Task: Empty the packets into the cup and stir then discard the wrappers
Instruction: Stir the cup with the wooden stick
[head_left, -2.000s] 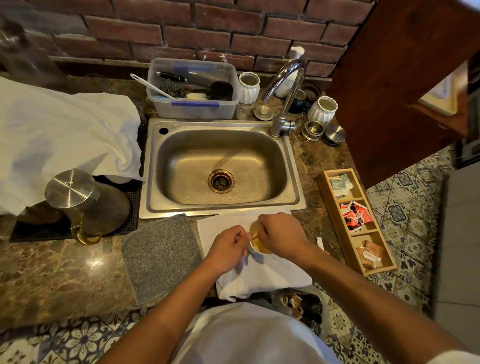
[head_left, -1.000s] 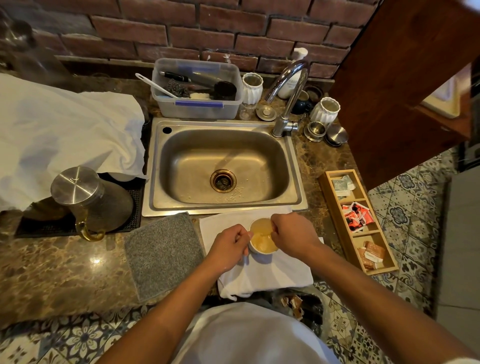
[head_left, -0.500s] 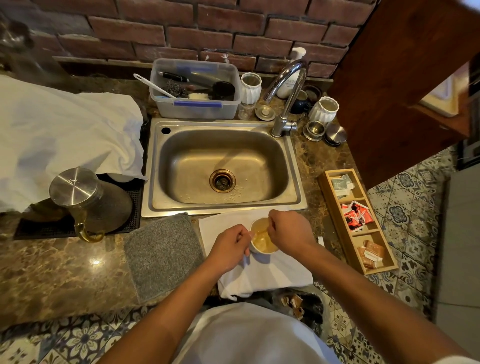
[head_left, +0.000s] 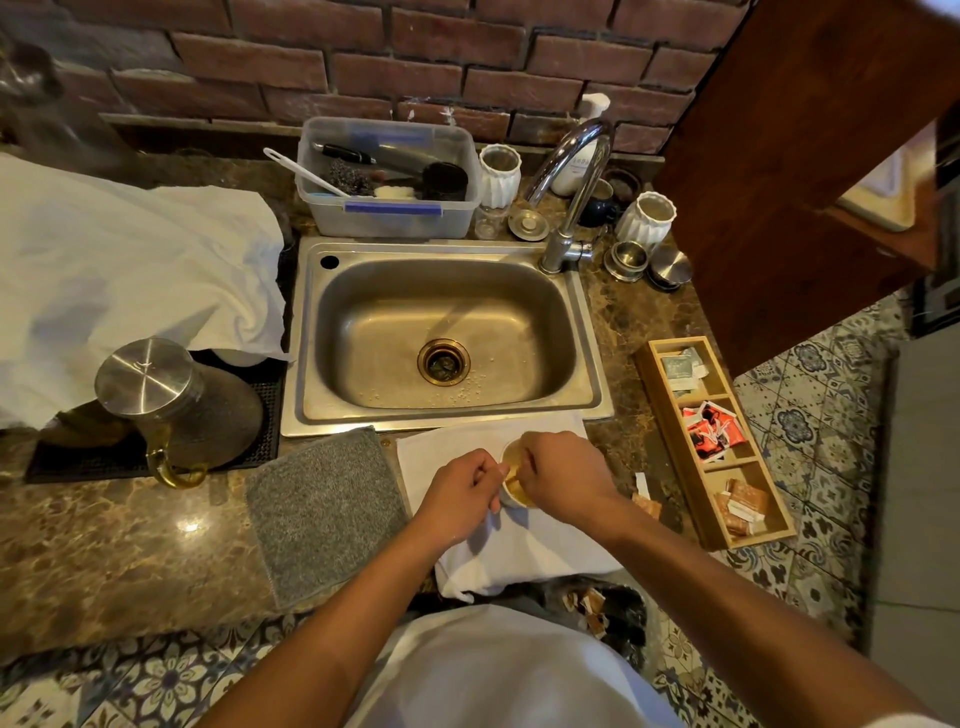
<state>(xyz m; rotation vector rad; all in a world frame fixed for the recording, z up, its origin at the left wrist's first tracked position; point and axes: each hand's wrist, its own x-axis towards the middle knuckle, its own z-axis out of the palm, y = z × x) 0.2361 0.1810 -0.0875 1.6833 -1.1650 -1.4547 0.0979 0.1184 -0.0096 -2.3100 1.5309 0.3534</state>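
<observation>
A: Brick wall, marble counter (head_left: 119, 545), steel sink (head_left: 441, 332) beyond the hands. Where's the cup?

B: Small paper cup (head_left: 511, 480) on the white cloth (head_left: 519, 551), right between both hands, tan liquid inside. Left hand (head_left: 460, 488) curls against the cup's near-left side, holding it. Right hand (head_left: 558, 475) hovers over the rim, fingers pinched, probably on a stirrer, but it's too small to confirm.

A: Handling?

B: My guess: light, thin-walled, tips easily, squashes if squeezed. Best braced low on the side, gentle pressure.

A: Wrappers?

B: Brown torn wrapper (head_left: 647, 504) on the counter just right of the right wrist. More packets in the wooden tray (head_left: 670, 447) further right.

A: Anything hidden?

B: Right hand covers half the cup; liquid level unclear.
</observation>
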